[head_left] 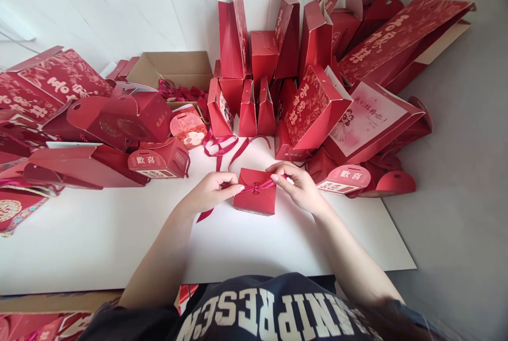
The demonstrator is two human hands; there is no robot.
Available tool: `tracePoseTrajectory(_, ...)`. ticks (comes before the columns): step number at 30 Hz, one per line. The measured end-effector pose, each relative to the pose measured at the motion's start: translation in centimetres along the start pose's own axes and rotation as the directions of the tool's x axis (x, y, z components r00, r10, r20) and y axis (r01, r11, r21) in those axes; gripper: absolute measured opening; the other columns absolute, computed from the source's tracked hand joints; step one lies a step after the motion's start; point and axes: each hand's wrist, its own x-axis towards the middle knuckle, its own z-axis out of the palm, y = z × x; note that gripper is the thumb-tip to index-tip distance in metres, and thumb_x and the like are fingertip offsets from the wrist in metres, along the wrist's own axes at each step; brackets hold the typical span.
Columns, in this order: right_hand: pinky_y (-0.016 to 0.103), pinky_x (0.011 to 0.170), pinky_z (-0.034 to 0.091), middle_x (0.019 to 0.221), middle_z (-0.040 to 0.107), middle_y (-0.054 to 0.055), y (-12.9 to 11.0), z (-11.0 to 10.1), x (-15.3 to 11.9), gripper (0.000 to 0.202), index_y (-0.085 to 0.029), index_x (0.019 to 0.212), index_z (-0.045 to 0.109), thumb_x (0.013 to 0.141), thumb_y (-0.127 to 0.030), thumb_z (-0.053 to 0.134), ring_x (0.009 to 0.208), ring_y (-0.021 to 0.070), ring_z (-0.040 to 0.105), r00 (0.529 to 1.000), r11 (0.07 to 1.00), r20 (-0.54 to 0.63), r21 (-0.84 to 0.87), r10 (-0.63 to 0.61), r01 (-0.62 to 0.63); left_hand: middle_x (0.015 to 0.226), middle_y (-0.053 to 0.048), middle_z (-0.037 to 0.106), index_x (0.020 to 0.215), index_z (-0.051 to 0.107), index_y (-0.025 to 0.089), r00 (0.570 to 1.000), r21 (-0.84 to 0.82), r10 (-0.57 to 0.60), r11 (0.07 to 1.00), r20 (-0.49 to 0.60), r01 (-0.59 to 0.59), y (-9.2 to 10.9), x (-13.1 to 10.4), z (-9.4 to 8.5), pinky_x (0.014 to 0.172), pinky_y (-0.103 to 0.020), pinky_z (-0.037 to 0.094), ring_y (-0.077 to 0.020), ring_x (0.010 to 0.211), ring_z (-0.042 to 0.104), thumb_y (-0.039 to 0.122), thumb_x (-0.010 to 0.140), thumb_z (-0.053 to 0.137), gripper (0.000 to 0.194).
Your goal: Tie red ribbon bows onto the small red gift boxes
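Note:
A small red gift box (254, 204) stands on the white table in front of me, with a dark red ribbon (257, 187) crossing its upper part and gathered at the middle. At the box's left side, my left hand (216, 191) pinches one side of the ribbon between thumb and finger. On the opposite side, my right hand (296, 185) is closed on the other side of the ribbon, near the box's top right corner. A ribbon tail hangs below my left hand onto the table. Loose ribbon strips (220, 145) lie just behind the box.
Red gift boxes and bags crowd the left (67, 163) and the back right (317, 113) of the white table (119, 240). Against the tiled wall sits a cardboard box (174, 68) with red ribbons inside. A grey wall (456, 161) bounds the right side.

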Motion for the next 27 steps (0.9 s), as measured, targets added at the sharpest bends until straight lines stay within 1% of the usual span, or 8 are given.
tracePoseTrajectory(5, 0.035, 0.092, 0.043, 0.106, 0.067, 0.008, 0.2, 0.1, 0.3, 0.026, -0.021, 0.074, 0.051, 0.097, -0.033, 0.054, 0.100, 0.0205, 0.062, 1.000, 1.000, 0.000, -0.007, 0.010, -0.010, 0.064, 0.003, 0.039, 0.064, 0.040, 0.017, 0.998, -0.002, 0.017, 1.000, 0.056, -0.016, 0.1, -0.1, 0.0, 0.057, -0.024, 0.030, -0.0093, 0.059, 0.036, 0.033, 0.087, 0.055, 0.032)
tracePoseTrajectory(10, 0.035, 0.090, 0.044, 0.106, 0.068, 0.008, 0.4, -0.2, 0.3, 0.026, -0.021, 0.073, 0.052, 0.096, -0.033, 0.055, 0.100, 0.0209, 0.063, 0.999, 1.000, 0.024, 0.008, 0.025, -0.026, 0.064, 0.003, 0.037, 0.064, 0.040, 0.017, 0.999, 0.022, 0.029, 0.999, 0.036, -0.030, 0.1, 0.0, 0.1, 0.056, -0.024, 0.028, -0.0094, 0.060, 0.034, 0.032, 0.087, 0.055, 0.031)
tracePoseTrajectory(15, 0.036, 0.091, 0.044, 0.107, 0.067, 0.008, 0.6, -0.5, 0.3, 0.024, -0.021, 0.075, 0.054, 0.095, -0.033, 0.055, 0.103, 0.0221, 0.062, 0.999, 1.000, 0.051, 0.014, 0.016, -0.017, 0.065, 0.004, 0.034, 0.064, 0.039, 0.017, 0.998, -0.013, 0.032, 0.999, 0.048, -0.031, -0.1, 0.1, 0.1, 0.055, -0.024, 0.026, -0.0088, 0.059, 0.031, 0.034, 0.087, 0.056, 0.033)
tracePoseTrajectory(18, 0.036, 0.093, 0.044, 0.110, 0.067, 0.008, 0.4, -0.6, 0.3, 0.025, -0.021, 0.074, 0.053, 0.095, -0.034, 0.056, 0.106, 0.0225, 0.062, 0.999, 1.000, 0.050, 0.017, 0.017, -0.018, 0.064, 0.004, 0.034, 0.064, 0.039, 0.017, 0.999, -0.023, 0.022, 1.000, 0.027, -0.021, -0.2, 0.0, 0.0, 0.054, -0.024, 0.026, -0.0083, 0.057, 0.031, 0.036, 0.088, 0.056, 0.035)
tracePoseTrajectory(20, 0.036, 0.094, 0.044, 0.111, 0.067, 0.008, 0.5, -0.7, 0.3, 0.025, -0.021, 0.074, 0.052, 0.095, -0.035, 0.056, 0.107, 0.0224, 0.062, 0.999, 1.000, 0.032, 0.015, 0.014, -0.015, 0.062, 0.004, 0.035, 0.064, 0.042, 0.017, 1.000, -0.026, 0.006, 1.000, 0.003, -0.006, -0.4, 0.1, -0.2, 0.053, -0.023, 0.026, -0.0080, 0.055, 0.031, 0.039, 0.089, 0.056, 0.036)
tracePoseTrajectory(23, 0.036, 0.096, 0.042, 0.112, 0.066, 0.008, 1.0, -0.9, 0.3, 0.027, -0.021, 0.073, 0.053, 0.094, -0.038, 0.057, 0.109, 0.0222, 0.061, 1.000, 1.000, -0.001, -0.001, 0.024, -0.024, 0.062, 0.003, 0.042, 0.068, 0.053, 0.015, 0.999, -0.045, -0.024, 0.999, -0.032, 0.023, -1.0, 0.1, -0.7, 0.052, -0.023, 0.027, -0.0079, 0.055, 0.035, 0.043, 0.090, 0.057, 0.035)
tracePoseTrajectory(25, 0.036, 0.097, 0.042, 0.113, 0.065, 0.009, 1.4, -1.1, 0.4, 0.028, -0.020, 0.072, 0.055, 0.093, -0.040, 0.059, 0.109, 0.0225, 0.061, 0.999, 0.999, 0.009, -0.008, 0.046, -0.045, 0.061, 0.003, 0.048, 0.070, 0.059, 0.015, 0.998, -0.071, -0.058, 0.996, 0.016, 0.059, -1.5, 0.2, -1.2, 0.053, -0.021, 0.033, -0.0082, 0.056, 0.042, 0.043, 0.088, 0.061, 0.034)
tracePoseTrajectory(27, 0.036, 0.097, 0.042, 0.113, 0.064, 0.009, 1.8, -1.1, 0.4, 0.029, -0.020, 0.072, 0.057, 0.093, -0.041, 0.059, 0.110, 0.0227, 0.061, 0.998, 0.998, 0.036, 0.004, 0.059, -0.060, 0.062, 0.001, 0.058, 0.072, 0.065, 0.014, 0.982, -0.112, -0.089, 0.988, 0.165, 0.108, -1.9, 0.1, -1.7, 0.058, -0.022, 0.041, -0.0100, 0.059, 0.052, 0.040, 0.083, 0.068, 0.028)
